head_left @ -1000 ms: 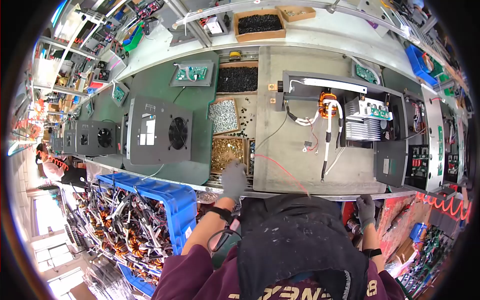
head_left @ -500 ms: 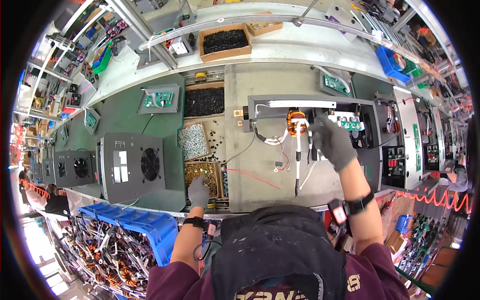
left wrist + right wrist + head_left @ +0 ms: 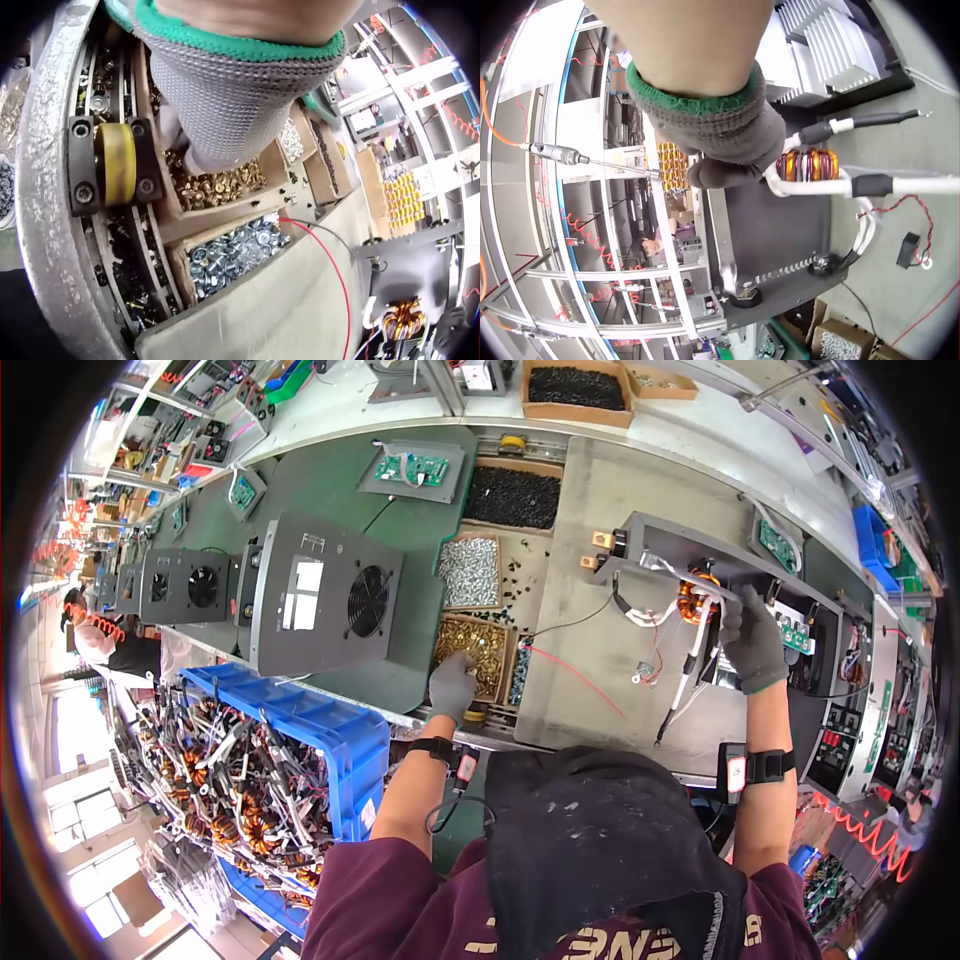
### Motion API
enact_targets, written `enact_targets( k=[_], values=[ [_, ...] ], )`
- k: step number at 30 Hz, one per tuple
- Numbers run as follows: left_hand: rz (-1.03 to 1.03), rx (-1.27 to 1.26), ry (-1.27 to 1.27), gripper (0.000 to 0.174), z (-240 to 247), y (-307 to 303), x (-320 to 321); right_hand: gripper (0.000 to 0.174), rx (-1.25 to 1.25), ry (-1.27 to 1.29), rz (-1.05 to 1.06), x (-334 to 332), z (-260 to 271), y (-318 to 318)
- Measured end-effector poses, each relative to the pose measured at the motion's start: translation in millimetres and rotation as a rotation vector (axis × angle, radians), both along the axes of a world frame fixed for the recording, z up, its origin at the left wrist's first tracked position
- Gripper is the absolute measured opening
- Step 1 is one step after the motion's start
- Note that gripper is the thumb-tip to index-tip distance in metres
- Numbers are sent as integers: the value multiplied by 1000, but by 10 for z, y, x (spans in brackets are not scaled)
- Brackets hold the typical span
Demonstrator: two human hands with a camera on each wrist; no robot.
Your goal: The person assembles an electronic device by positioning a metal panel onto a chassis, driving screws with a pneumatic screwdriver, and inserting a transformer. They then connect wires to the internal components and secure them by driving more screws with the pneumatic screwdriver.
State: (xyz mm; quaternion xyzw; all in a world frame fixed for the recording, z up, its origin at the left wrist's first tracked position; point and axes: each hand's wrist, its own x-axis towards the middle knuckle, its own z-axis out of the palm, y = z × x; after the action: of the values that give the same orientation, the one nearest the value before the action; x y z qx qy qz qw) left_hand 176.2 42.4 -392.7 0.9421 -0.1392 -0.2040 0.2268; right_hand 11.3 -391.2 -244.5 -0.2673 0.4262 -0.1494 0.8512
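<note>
My gloved left hand (image 3: 453, 688) reaches down into a cardboard box of brass screws (image 3: 478, 643). In the left wrist view its fingertips are down among the screws (image 3: 217, 186), and whether they pinch any I cannot tell. On the right half of the bench lies a grey metal case (image 3: 680, 545), its inside exposed. An orange copper coil (image 3: 697, 600) with thick white cables (image 3: 691, 658) sits at the case. Beside the coil, my gloved right hand (image 3: 755, 645) has its fingers curled at a white cable (image 3: 776, 182). Those fingertips are partly hidden in the head view.
Boxes of silver screws (image 3: 470, 572) and black screws (image 3: 513, 495) stand behind the brass ones. A fan-fitted grey case (image 3: 325, 595) stands on the green mat. A blue crate (image 3: 350, 730) of coils is at the left. A red wire (image 3: 580, 678) crosses the bench.
My right hand has come up from below the bench edge to the coil. My left hand has stayed at the brass screws. The head view has shifted and tilted.
</note>
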Motion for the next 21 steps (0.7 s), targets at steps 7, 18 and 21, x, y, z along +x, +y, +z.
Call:
enact_targets(
  k=[7, 18, 21],
  values=[
    [566, -984, 776, 21, 228, 143, 65, 24, -53, 202, 112, -437, 11, 84],
    [627, -1195, 1122, 25, 55, 274, 237, 25, -163, 101, -56, -1096, 209, 76],
    [112, -234, 258, 38, 45, 11, 129, 26, -221, 61, -53, -1111, 344, 160]
  ],
)
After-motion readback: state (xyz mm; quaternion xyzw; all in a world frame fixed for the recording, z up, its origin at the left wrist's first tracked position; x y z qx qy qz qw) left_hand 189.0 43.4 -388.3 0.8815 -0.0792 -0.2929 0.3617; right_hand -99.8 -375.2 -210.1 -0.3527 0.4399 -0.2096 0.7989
